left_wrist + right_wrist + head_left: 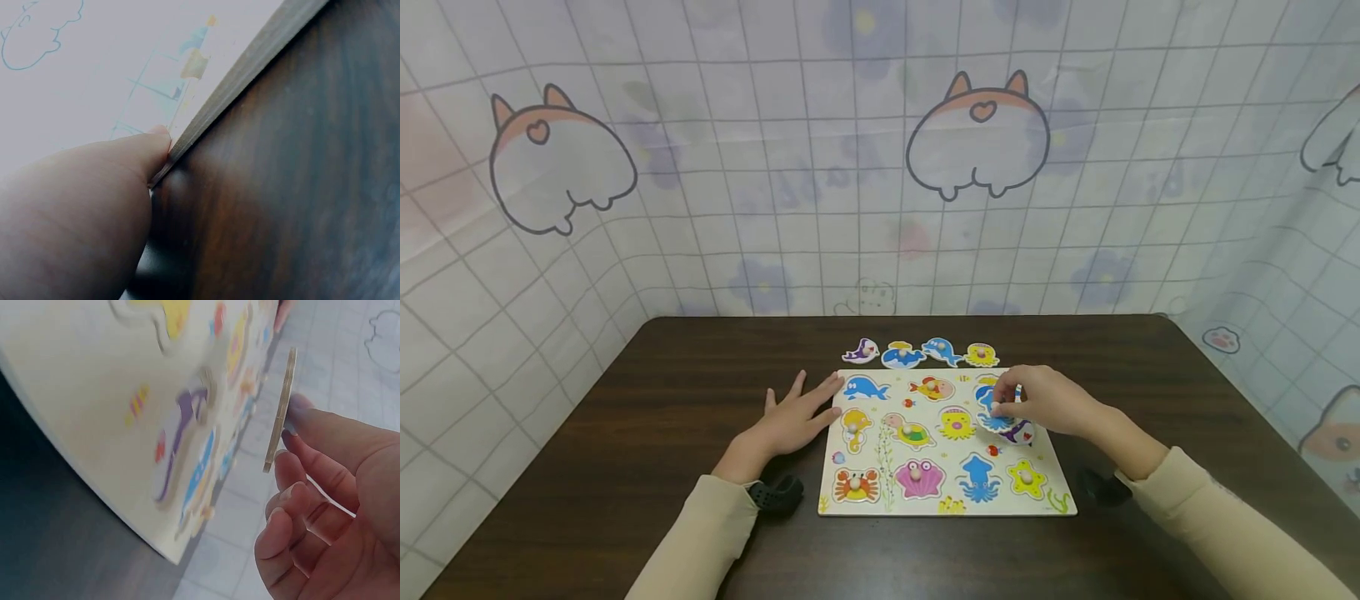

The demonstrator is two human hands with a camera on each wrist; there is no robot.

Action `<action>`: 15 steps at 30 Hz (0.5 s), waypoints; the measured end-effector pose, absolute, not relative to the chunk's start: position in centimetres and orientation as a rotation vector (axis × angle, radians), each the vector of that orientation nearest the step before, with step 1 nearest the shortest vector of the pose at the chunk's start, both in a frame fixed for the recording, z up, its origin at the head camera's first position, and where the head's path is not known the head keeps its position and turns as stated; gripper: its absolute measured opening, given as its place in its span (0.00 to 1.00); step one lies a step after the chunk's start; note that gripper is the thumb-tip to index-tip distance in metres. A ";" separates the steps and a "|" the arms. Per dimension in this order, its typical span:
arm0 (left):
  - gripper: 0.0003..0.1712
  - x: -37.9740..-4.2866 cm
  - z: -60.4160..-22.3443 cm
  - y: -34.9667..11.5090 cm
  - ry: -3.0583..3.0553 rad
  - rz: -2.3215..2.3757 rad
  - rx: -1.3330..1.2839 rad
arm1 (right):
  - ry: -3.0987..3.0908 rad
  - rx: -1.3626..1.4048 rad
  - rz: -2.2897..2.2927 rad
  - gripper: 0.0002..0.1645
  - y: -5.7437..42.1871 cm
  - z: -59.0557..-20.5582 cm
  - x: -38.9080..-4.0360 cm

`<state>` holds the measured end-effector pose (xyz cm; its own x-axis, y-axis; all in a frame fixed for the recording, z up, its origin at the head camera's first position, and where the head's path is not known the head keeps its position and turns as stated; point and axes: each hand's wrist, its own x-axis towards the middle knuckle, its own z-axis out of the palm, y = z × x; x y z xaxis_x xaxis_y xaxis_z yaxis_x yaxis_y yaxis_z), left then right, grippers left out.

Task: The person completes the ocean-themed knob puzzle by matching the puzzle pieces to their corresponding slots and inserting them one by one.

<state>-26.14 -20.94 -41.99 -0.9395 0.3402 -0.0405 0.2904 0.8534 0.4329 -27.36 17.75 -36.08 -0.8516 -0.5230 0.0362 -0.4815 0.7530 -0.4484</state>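
Observation:
My right hand (1054, 400) pinches a blue squid puzzle piece (996, 422) by its knob, over the right part of the pegged puzzle board (951, 462). In the right wrist view that piece shows edge-on, raised off the board, with thumb and fingertips behind it. Below it a purple whale picture (1022, 432) is partly hidden. My left hand (795, 419) lies with fingers spread at the board's left edge; the left wrist view has the thumb (134, 153) against that edge. A blue squid shape (979, 479) without a knob shows in the lower row.
Behind the board several loose pieces stand in a row: a purple whale (861, 351), a blue whale (903, 356), a dolphin (942, 351) and a yellow octopus (981, 355). Knobbed pieces such as the crab (856, 485) and pink shell (919, 479) sit in the board. Dark wooden table (647, 467) underneath.

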 end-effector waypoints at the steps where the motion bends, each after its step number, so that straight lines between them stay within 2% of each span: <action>1: 0.36 -26.1 -42.0 -20.9 2.911 0.656 0.496 | 2.836 -0.827 -0.695 0.07 17.7 -36.2 -27.1; 15: 0.35 -26.2 -42.0 -20.8 2.914 0.646 0.499 | 2.719 -0.895 -0.672 0.09 16.6 -37.3 -24.8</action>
<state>-26.18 -20.84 -42.00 -0.9392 0.3410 -0.0409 0.2918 0.8550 0.4288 -24.85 16.64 -37.30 -0.7964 -0.6030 -0.0468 -0.5118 0.7131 -0.4792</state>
